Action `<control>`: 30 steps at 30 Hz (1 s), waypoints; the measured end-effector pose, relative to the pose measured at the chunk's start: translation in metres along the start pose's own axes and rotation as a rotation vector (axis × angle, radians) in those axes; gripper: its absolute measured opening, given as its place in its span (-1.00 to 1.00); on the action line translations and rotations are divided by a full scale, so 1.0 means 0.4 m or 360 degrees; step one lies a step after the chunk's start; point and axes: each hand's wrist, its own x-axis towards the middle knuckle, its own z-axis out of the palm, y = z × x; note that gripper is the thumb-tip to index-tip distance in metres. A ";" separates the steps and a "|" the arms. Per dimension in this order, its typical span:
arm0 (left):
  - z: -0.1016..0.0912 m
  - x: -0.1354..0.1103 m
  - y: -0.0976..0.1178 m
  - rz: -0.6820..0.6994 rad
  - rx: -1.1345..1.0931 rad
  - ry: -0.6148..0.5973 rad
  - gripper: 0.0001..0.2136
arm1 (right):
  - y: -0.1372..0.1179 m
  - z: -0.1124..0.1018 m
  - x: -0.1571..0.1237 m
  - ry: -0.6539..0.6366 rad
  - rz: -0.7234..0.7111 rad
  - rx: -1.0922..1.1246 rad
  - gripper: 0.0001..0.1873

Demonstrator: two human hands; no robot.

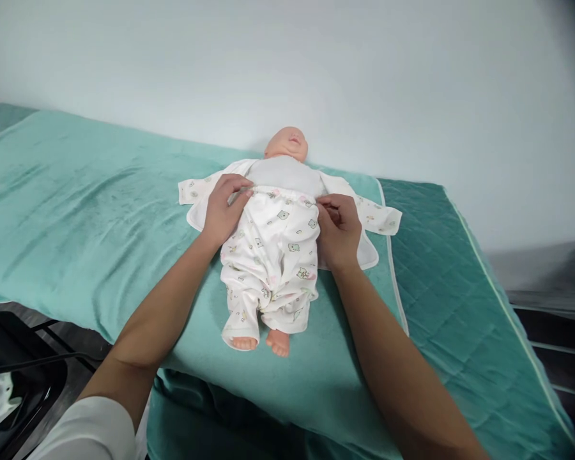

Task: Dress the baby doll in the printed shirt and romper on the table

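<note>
A baby doll [286, 144] lies on its back on a light green towel [76, 211], head toward the wall. It wears white printed trousers [273, 255], and an open white printed shirt [374, 220] is spread under it. My left hand [223, 211] pinches the trousers' waistband at the doll's right hip. At the other hip, my right hand [338, 230] is closed on the same waistband. The doll's bare feet [263, 343] point toward me.
The towel covers a bed with a darker green quilted cover [450, 300] showing at the right. A plain white wall [364, 76] runs right behind the doll. A black chair [23, 377] stands low at the left, beside the bed's near edge.
</note>
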 end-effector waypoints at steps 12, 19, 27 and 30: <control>-0.017 0.052 0.035 0.0019 0.0098 -0.0605 -0.82 | -0.027 -0.020 0.102 -0.0725 -0.0269 -0.0377 -0.66; -0.005 0.091 0.041 -0.0199 0.0095 -0.0579 -0.84 | -0.050 0.020 0.150 -0.0924 -0.0476 -0.0260 -0.74; 0.047 0.194 -0.041 -0.0443 -0.0093 -0.0523 -0.78 | -0.005 0.057 0.209 -0.0678 0.0029 -0.0278 -0.75; 0.062 0.210 -0.079 -0.0587 -0.0244 -0.0516 -0.78 | 0.029 0.069 0.241 -0.0674 0.0142 -0.0138 -0.70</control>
